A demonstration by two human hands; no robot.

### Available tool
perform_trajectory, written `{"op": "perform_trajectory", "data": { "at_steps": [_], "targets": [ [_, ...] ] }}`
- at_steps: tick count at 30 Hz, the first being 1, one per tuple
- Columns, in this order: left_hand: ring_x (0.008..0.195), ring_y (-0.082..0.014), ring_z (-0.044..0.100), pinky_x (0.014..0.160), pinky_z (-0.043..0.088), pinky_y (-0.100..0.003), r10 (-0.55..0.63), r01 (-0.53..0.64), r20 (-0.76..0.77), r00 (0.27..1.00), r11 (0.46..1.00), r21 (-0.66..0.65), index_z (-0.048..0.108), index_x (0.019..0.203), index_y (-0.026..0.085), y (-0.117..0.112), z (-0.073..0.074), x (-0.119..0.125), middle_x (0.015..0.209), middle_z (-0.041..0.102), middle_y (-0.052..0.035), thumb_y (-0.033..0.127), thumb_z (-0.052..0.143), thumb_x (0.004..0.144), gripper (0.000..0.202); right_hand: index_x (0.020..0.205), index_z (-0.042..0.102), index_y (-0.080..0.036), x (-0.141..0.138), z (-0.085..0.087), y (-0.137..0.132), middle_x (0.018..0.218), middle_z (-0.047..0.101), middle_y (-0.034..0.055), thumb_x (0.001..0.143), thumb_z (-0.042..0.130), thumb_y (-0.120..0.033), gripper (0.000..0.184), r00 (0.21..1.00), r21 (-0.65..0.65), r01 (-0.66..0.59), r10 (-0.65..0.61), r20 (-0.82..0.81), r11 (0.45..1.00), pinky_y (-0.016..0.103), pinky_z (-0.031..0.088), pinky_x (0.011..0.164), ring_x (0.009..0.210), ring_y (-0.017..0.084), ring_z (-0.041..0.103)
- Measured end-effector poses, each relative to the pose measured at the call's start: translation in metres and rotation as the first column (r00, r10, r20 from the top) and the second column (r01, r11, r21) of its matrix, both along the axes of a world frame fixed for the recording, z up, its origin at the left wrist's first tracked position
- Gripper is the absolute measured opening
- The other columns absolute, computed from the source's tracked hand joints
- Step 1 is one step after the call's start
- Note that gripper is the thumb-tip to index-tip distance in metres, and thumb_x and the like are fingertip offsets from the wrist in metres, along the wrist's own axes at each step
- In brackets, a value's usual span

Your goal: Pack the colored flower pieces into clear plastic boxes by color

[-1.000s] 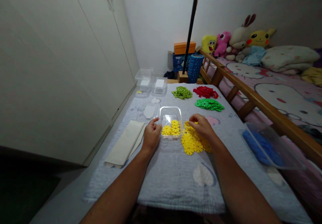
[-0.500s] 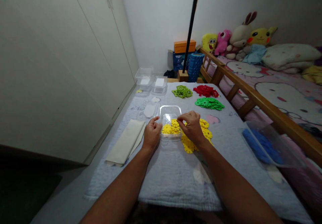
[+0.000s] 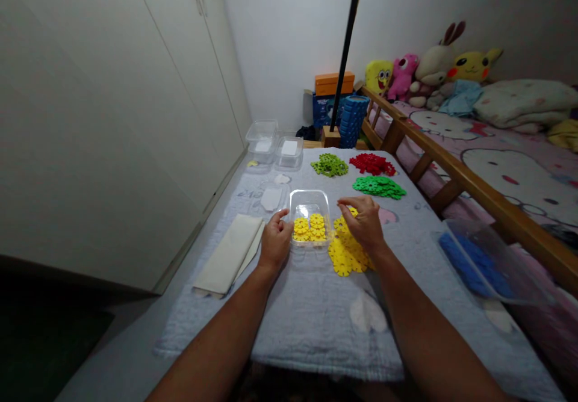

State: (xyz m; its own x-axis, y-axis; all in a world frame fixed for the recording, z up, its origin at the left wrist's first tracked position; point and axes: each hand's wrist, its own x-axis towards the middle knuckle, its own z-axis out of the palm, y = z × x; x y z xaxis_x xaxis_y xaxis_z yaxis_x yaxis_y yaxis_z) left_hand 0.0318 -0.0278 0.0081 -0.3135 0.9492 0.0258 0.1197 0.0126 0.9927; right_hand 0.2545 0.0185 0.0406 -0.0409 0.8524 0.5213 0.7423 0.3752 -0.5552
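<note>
Left hand point(image 3: 276, 242): fingers curled, thumb and forefinger against the left side of a clear plastic container; whether they grip the wall or merely steady it cannot be told.

Right hand point(image 3: 365, 220): raised just right of the container, above the yellow pile; thumb and forefinger brought near each other, anything between their tips too small to tell.

Clear plastic container point(image 3: 309, 192): uncovered, upright between the hands; holds yellow flower-shaped discs point(image 3: 310, 229), gathered towards its near side.

Yellow pile point(image 3: 344, 257): loose notched discs of like form, overlapping, right of the container, partly under the right hand.

Folded off-white cloth point(image 3: 229, 251): left of the left hand.

Light-green pile point(image 3: 329, 165), red pile point(image 3: 372, 163) and green pile point(image 3: 380, 187): towards the far right, apart from one another.

Stacked clear tubs point(image 3: 262, 129): far left corner.

Clear box point(image 3: 526, 278): right edge, tilted, blue contents.

Grey-blue tablecloth point(image 3: 316, 336): patterned, beneath all the foregoing.

Wooden bed rail point(image 3: 472, 191): right of the tablecloth.
</note>
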Motion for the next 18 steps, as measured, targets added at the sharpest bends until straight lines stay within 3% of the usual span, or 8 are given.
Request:
{"op": "perform_trajectory", "data": {
  "at_steps": [4, 7, 13, 18],
  "targets": [
    [0.051, -0.0101, 0.035, 0.053, 0.028, -0.023, -0.008, 0.008, 0.010, 1.000, 1.000, 0.006, 0.064, 0.123, 0.011, 0.000, -0.001, 0.000, 0.057, 0.036, 0.0102, 0.038, 0.062, 0.077, 0.053, 0.093, 0.076, -0.024, 0.034, -0.013, 0.017, 0.108, 0.076, 0.0075, 0.087, 0.056, -0.029, 0.022, 0.984, -0.044, 0.177, -0.176, 0.036, 0.983, 0.045, 0.033, 0.096, 0.108, 0.030, 0.055],
    [0.051, -0.0100, 0.035, 0.053, 0.028, -0.023, -0.015, 0.015, 0.006, 1.000, 1.000, 0.011, 0.064, 0.123, 0.011, 0.000, -0.002, -0.001, 0.057, 0.036, 0.0103, 0.038, 0.062, 0.078, 0.053, 0.096, 0.076, -0.022, 0.047, -0.028, 0.026, 0.113, 0.075, 0.0090, 0.083, 0.057, -0.029, 0.024, 0.968, -0.122, 0.242, -0.230, 0.103, 0.963, 0.046, 0.033, 0.092, 0.109, 0.032, 0.053],
    [0.051, -0.0104, 0.034, 0.052, 0.028, -0.023, -0.007, 0.007, 0.010, 1.000, 1.000, -0.003, 0.064, 0.123, 0.011, -0.001, 0.001, 0.000, 0.056, 0.035, 0.0104, 0.038, 0.062, 0.077, 0.053, 0.110, 0.075, -0.020, 0.041, -0.044, 0.027, 0.117, 0.074, 0.0119, 0.084, 0.058, -0.031, 0.032, 0.942, -0.210, 0.240, -0.176, 0.286, 0.948, 0.046, 0.031, 0.091, 0.110, 0.033, 0.052],
    [0.051, -0.0102, 0.035, 0.052, 0.028, -0.023, -0.007, 0.007, 0.008, 1.000, 1.000, -0.003, 0.065, 0.122, 0.012, 0.000, 0.000, -0.001, 0.056, 0.037, 0.0103, 0.040, 0.063, 0.076, 0.054, 0.093, 0.078, -0.022, 0.036, -0.039, 0.023, 0.103, 0.077, 0.0112, 0.085, 0.057, -0.028, 0.023, 0.915, -0.202, 0.247, -0.159, 0.372, 0.948, 0.046, 0.029, 0.090, 0.105, 0.031, 0.054]
  ]
}}
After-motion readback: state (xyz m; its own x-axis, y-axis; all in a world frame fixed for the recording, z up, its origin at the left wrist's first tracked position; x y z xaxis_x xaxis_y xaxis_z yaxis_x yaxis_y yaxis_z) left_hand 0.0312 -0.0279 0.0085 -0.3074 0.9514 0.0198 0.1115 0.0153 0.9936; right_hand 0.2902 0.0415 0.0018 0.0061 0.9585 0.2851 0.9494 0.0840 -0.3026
